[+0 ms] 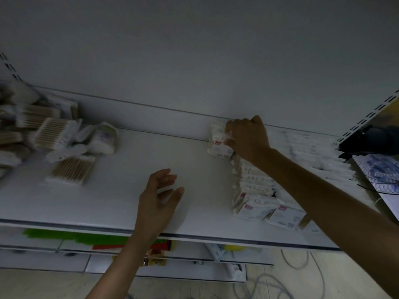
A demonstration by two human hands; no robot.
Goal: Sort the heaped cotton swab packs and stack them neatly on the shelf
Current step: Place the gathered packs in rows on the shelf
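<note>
On the white shelf (151,160), my right hand (248,139) grips a white cotton swab pack (218,141) with a small red label, standing it at the back end of a row of similar packs (254,190) that runs toward the shelf front. My left hand (159,201) hovers over the shelf's middle with loosely curled fingers and holds nothing. A jumbled heap of swab packs (49,137), some with wooden sticks, lies at the far left; one wooden-stick pack (71,169) lies apart in front of it.
A second row of white packs (313,156) lines the shelf's right side, beside a slotted upright (367,119). A blue-patterned bag (380,171) sits at the right edge. Lower shelves hold coloured items (86,238). Cables (302,266) lie on the floor.
</note>
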